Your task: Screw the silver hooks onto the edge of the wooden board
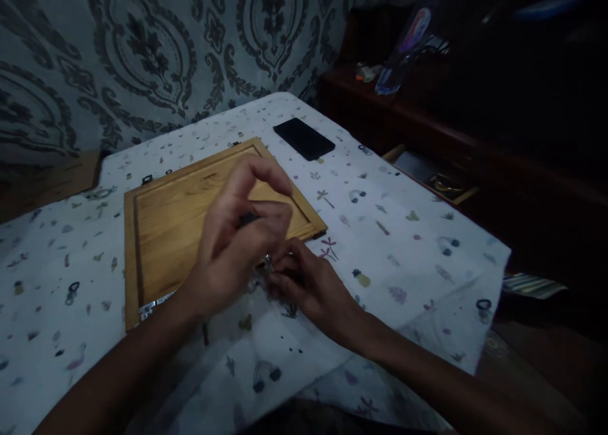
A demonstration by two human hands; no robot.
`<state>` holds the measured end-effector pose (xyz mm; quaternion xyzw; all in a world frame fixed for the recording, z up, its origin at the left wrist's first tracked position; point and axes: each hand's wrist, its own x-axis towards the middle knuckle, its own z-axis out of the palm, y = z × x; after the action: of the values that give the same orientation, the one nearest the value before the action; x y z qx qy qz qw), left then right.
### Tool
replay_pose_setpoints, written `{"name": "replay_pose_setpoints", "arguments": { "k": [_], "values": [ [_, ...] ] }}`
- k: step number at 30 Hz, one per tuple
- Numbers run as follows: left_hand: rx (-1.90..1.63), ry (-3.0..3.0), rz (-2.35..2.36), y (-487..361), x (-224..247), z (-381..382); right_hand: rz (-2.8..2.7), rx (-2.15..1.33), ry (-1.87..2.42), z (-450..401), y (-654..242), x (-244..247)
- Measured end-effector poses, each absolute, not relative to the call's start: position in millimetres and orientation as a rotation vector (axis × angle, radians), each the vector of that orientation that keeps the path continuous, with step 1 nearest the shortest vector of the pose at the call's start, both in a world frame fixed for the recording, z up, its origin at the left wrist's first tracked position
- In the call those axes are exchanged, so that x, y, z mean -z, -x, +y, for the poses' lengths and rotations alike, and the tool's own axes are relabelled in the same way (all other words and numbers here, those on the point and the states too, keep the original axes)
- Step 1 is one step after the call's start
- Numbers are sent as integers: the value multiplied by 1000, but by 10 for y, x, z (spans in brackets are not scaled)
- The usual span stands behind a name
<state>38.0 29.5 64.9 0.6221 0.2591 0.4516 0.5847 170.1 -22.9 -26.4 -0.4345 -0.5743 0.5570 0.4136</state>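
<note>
Dim, cool-toned wide view, deep black at the right
Soft light from an unseen source falls palest on the white tablecloth (394, 232) across the middle, with faint, diffuse shadows near the hands; the upper right and lower right sink into murk, small glints catch the metal strip (156, 303) at lower left of centre and the clear bottle (393, 74) at upper right, motion blur smears the left hand (240, 235), fine detail looks soft, and the outer edges look stretched

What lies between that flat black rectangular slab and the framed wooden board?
Just bare white patterned tablecloth separates slab and board, as the head view shows.
</note>
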Motion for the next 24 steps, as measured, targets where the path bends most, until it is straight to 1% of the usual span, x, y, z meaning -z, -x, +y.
{"name": "replay_pose_setpoints", "arguments": {
  "k": [4, 7, 14, 17, 20, 24],
  "values": [
    [-1243, -1372, 651, -292, -794, 282, -1406, -1453, 1118, -233, -1703, 334],
    [-1233, -1351, 677, -245, -803, 257, -1345, -1481, 1101, -244, -1705, 355],
    [-1255, -1364, 641, -214, -584, 245, -1313, -1506, 1128, -246, -1696, 332],
    [-1243, -1545, 743, -168, -588, 245, -1295, -1516, 1149, -238, -1686, 320],
    [-1069, -1975, 959, -73, -644, 281, -1281, -1516, 1160, -230, -1677, 304],
    [-552, -2554, 1034, 79, -634, 390, -1306, -1508, 1184, -222, -1669, 296]
  ]
}}
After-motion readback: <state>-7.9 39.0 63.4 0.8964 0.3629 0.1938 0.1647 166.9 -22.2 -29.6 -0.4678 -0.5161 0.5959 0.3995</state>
